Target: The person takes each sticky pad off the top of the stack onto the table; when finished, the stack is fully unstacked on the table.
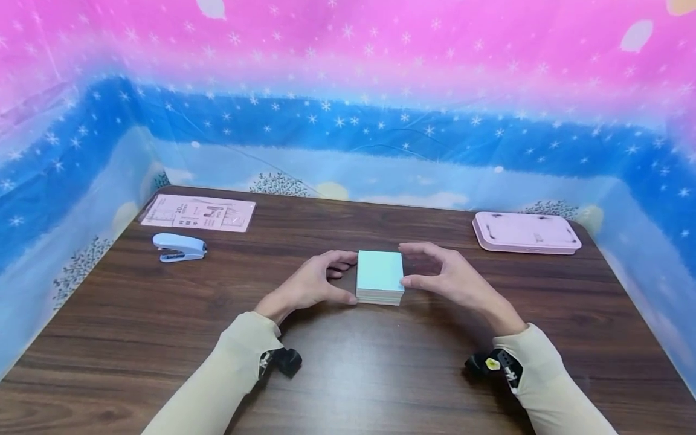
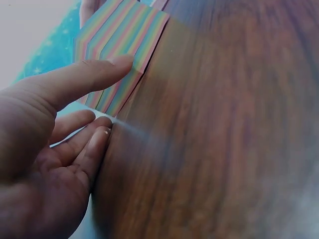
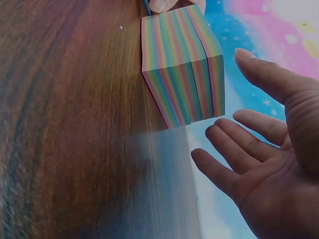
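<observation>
A squared stack of note paper (image 1: pixel 380 270) sits on the table, its top sheet pale mint. Its sides show rainbow stripes in both wrist views, split into several pads (image 3: pixel 184 69). My left hand (image 1: pixel 311 283) is at the stack's left side, thumb (image 2: pixel 94 77) near the front corner and loosely bent fingers farther back. On the other side, my right hand (image 1: pixel 454 275) stands with thumb and fingers spread. In the right wrist view its fingers (image 3: pixel 234 154) are apart from the paper. Neither hand is curled round the stack.
A pale blue stapler (image 1: pixel 179 247) lies on the left of the wooden table (image 1: pixel 348 374). Behind it is a flat pink printed packet (image 1: pixel 198 212). At the back right rests a pink case (image 1: pixel 526 232). A patterned cloth (image 1: pixel 348 121) hangs around the table's edges.
</observation>
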Tool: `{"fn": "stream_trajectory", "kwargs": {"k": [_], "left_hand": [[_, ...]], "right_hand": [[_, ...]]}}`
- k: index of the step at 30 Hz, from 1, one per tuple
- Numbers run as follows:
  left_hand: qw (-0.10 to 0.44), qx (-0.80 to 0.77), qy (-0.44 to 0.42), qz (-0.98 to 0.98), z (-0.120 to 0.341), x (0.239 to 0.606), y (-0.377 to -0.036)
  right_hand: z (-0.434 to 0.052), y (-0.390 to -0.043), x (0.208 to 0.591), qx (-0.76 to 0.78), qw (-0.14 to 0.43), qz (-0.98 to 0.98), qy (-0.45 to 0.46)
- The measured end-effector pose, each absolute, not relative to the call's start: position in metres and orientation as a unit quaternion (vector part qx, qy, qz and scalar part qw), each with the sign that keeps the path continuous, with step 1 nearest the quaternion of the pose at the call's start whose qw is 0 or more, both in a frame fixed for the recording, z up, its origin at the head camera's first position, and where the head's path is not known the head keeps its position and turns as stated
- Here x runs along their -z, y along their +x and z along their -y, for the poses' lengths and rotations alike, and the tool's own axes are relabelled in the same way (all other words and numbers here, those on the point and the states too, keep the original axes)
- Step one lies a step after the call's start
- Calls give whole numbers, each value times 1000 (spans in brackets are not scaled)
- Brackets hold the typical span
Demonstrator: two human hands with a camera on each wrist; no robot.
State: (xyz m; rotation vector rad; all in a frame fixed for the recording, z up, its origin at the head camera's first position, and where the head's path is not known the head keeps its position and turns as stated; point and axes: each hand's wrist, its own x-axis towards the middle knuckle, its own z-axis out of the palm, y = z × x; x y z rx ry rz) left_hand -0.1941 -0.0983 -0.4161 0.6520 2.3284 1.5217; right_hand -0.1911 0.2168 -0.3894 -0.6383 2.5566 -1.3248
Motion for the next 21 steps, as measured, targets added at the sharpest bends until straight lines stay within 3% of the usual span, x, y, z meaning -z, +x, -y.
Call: {"fn": "stream_trajectory", "kwargs": {"k": [21], "left_hand": [[115, -484, 219, -839, 90, 421, -193]], "right_hand": [[-215, -192, 388, 410, 98, -875, -240]]}}
